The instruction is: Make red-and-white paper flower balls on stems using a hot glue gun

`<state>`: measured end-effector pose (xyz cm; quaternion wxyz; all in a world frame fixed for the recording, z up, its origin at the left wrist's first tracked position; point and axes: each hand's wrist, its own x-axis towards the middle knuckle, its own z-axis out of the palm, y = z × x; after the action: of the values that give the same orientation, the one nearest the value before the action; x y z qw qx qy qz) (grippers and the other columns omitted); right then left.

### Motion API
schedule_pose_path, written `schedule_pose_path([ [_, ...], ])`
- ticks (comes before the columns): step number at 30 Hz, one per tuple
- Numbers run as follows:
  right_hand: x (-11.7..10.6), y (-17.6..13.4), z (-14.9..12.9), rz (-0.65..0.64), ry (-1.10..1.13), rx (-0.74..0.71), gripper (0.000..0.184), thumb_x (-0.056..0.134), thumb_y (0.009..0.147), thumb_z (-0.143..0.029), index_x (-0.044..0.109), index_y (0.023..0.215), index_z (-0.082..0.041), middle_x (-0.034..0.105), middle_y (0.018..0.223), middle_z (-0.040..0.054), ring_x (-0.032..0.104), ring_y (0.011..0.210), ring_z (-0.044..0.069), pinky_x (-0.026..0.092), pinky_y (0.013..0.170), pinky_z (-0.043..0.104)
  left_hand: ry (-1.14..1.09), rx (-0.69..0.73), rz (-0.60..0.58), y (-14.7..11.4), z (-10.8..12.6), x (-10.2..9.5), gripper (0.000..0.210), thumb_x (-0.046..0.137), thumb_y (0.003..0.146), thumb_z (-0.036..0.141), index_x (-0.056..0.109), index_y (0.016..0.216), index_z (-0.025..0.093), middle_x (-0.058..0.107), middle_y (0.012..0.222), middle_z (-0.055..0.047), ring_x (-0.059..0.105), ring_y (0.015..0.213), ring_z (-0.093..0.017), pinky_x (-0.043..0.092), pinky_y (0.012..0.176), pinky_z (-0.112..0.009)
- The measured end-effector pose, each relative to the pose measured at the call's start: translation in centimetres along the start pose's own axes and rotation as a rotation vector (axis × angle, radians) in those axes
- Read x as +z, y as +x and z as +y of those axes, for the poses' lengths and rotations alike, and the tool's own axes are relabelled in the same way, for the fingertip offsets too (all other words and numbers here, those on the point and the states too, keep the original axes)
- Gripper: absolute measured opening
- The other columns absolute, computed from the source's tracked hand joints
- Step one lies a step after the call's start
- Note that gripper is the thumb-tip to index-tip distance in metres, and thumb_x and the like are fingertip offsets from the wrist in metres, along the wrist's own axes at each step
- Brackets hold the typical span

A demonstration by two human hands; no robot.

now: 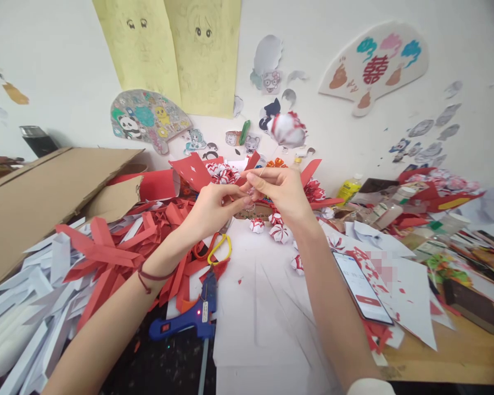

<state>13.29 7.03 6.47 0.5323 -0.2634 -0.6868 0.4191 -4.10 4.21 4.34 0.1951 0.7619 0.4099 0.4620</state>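
Note:
My left hand [220,204] is closed, thumb and fingers pinched together, with a thin string of small pale beads [250,208] at its fingertips. Right against it, my right hand [280,189] is also closed in a pinch. A thin stem runs up from between the right fingers towards a white and red folded-paper flower ball [288,130], which is blurred and hangs in front of the wall. Where the fingertips meet, the fingers partly hide the small parts. Below the hands, several small red-and-white paper balls [280,233] lie on white paper [251,307].
A blue glue gun [189,318] with a lit red light lies left of the paper, beside yellow-handled scissors [221,249]. Red paper strips [107,247] and white strips [28,307] heap at the left. A phone [362,288] and a yellow bottle [349,189] are at the right.

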Motion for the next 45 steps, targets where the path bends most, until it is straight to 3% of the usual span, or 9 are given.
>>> schedule_pose_path([
  [3, 0.0, 0.0, 0.0, 0.000, 0.002, -0.006, 0.045, 0.080, 0.076, -0.057, 0.081, 0.095, -0.017, 0.078, 0.079, 0.0063, 0.062, 0.061, 0.013, 0.055, 0.063, 0.028, -0.027, 0.007, 0.045, -0.1, -0.2, 0.4, 0.030, 0.063, 0.091, 0.044, 0.078, 0.090, 0.017, 0.071, 0.071, -0.003, 0.052, 0.061, -0.013, 0.038, 0.056, -0.024],
  [7, -0.4, 0.0, -0.6, 0.005, -0.078, -0.023, 0.045, 0.078, 0.077, -0.060, 0.082, 0.092, -0.018, 0.077, 0.074, 0.0057, 0.061, 0.060, 0.013, 0.053, 0.062, 0.027, -0.012, 0.033, -0.044, 0.0, -0.8, 0.7, 0.029, 0.061, 0.093, 0.041, 0.079, 0.091, 0.018, 0.074, 0.082, -0.004, 0.059, 0.068, -0.015, 0.043, 0.061, -0.025],
  [13, -0.5, 0.0, -0.7, -0.005, -0.100, -0.039, 0.045, 0.077, 0.079, -0.059, 0.082, 0.094, -0.017, 0.078, 0.077, 0.0065, 0.061, 0.061, 0.013, 0.054, 0.061, 0.027, -0.078, 0.033, -0.052, -0.1, -1.2, 1.3, 0.026, 0.066, 0.091, 0.041, 0.081, 0.097, 0.020, 0.078, 0.086, -0.006, 0.067, 0.071, -0.018, 0.051, 0.066, -0.028],
  [18, 0.0, 0.1, 0.1, 0.030, -0.059, -0.023, 0.041, 0.079, 0.078, -0.053, 0.080, 0.097, -0.017, 0.078, 0.079, 0.0067, 0.066, 0.063, 0.015, 0.057, 0.062, 0.029, -0.150, -0.015, 0.072, -0.4, -1.0, 2.1, 0.024, 0.071, 0.087, 0.040, 0.081, 0.090, 0.019, 0.079, 0.084, -0.006, 0.068, 0.068, -0.019, 0.052, 0.065, -0.029],
  [22, 0.2, 0.2, 0.4, 0.014, -0.035, -0.007, 0.039, 0.085, 0.072, -0.050, 0.080, 0.094, -0.018, 0.080, 0.085, 0.0079, 0.074, 0.079, 0.020, 0.061, 0.072, 0.033, -0.127, -0.038, 0.170, -0.6, -0.5, 2.4, 0.020, 0.072, 0.085, 0.036, 0.078, 0.081, 0.017, 0.077, 0.077, -0.005, 0.067, 0.067, -0.018, 0.049, 0.063, -0.027],
  [30, 0.5, 0.3, 1.0, 0.011, -0.132, -0.043, 0.032, 0.086, 0.072, -0.046, 0.081, 0.089, -0.020, 0.080, 0.089, 0.0081, 0.075, 0.084, 0.022, 0.060, 0.082, 0.037, 0.112, -0.038, 0.237, -0.9, 0.3, 2.7, 0.021, 0.065, 0.088, 0.030, 0.070, 0.074, 0.016, 0.070, 0.066, -0.002, 0.056, 0.057, -0.013, 0.036, 0.058, -0.025],
  [34, 0.8, 0.3, 1.2, -0.043, -0.257, -0.125, 0.031, 0.082, 0.078, -0.046, 0.081, 0.098, -0.021, 0.080, 0.097, 0.0084, 0.073, 0.089, 0.022, 0.058, 0.083, 0.037, 0.249, -0.020, 0.228, -0.6, -0.2, 2.5, 0.029, 0.058, 0.090, 0.027, 0.058, 0.063, 0.017, 0.060, 0.057, -0.001, 0.049, 0.052, -0.013, 0.030, 0.056, -0.027],
  [38, 1.0, 0.3, 1.2, 0.039, -0.324, -0.136, 0.029, 0.080, 0.079, -0.046, 0.080, 0.091, -0.020, 0.080, 0.089, 0.0072, 0.072, 0.080, 0.021, 0.057, 0.078, 0.035, 0.338, 0.042, 0.173, -0.5, -0.4, 2.2, 0.027, 0.052, 0.093, 0.024, 0.053, 0.066, 0.019, 0.058, 0.060, -0.001, 0.048, 0.054, -0.014, 0.028, 0.058, -0.027],
  [45, 1.1, 0.5, 1.2, 0.195, -0.168, -0.155, 0.029, 0.078, 0.082, -0.046, 0.075, 0.085, -0.018, 0.078, 0.082, 0.0059, 0.075, 0.077, 0.020, 0.059, 0.075, 0.031, 0.153, 0.064, 0.032, -0.3, 0.1, 1.3, 0.023, 0.048, 0.098, 0.026, 0.060, 0.080, 0.018, 0.067, 0.074, -0.001, 0.055, 0.064, -0.014, 0.037, 0.063, -0.026],
])
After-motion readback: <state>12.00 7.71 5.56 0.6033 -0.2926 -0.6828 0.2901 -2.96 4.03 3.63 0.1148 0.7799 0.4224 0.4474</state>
